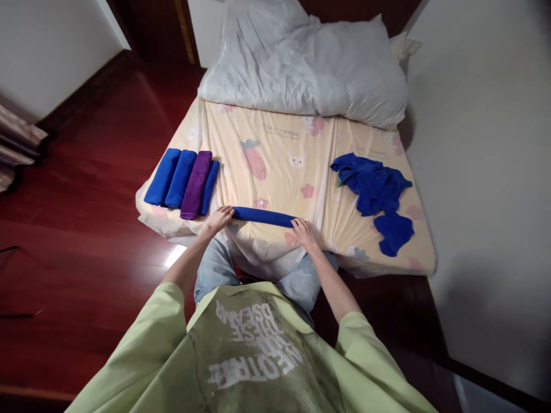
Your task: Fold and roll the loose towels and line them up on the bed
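Observation:
A long, narrow rolled blue towel lies across the front part of the bed, slightly lower at its right end. My left hand is closed around its left end, and my right hand grips the right end. Left of it, several rolled towels lie side by side: a blue one, another blue one, a purple one and a thinner blue one. Over on the right side of the bed sits a crumpled heap of blue cloth, with a smaller crumpled blue piece just below it.
The bed has a cream sheet with pink and grey prints. A bulky pale quilt covers its far end. A white wall runs close along the right. Dark red floor spreads on the left, with a curtain at the edge.

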`<action>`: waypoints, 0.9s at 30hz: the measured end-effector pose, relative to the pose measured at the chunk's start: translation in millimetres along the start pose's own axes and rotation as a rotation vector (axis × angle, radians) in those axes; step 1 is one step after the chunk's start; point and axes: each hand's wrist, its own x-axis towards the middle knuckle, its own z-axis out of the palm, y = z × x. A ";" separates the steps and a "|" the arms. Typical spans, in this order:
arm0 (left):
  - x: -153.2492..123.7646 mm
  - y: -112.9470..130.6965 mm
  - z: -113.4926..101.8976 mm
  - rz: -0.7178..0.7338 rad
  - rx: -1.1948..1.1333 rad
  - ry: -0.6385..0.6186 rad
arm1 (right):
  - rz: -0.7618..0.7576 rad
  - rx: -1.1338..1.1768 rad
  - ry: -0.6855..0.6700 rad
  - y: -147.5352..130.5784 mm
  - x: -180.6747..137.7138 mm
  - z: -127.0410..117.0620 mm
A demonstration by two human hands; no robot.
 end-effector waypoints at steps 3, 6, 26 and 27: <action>1.8 2.3 -11.3 0.008 0.008 -0.022 | 0.005 -0.038 -0.011 0.1 4.5 -2.5; -4.6 3.9 -23.7 0.034 -0.008 -0.011 | 0.006 -0.080 0.006 0.9 11.3 -10.3; -225.4 80.8 19.2 0.041 -0.095 0.564 | -0.526 -0.267 0.052 -104.3 162.7 -60.5; -224.2 70.4 10.8 0.036 -0.103 0.604 | -0.543 -0.270 0.058 -117.8 186.7 -65.5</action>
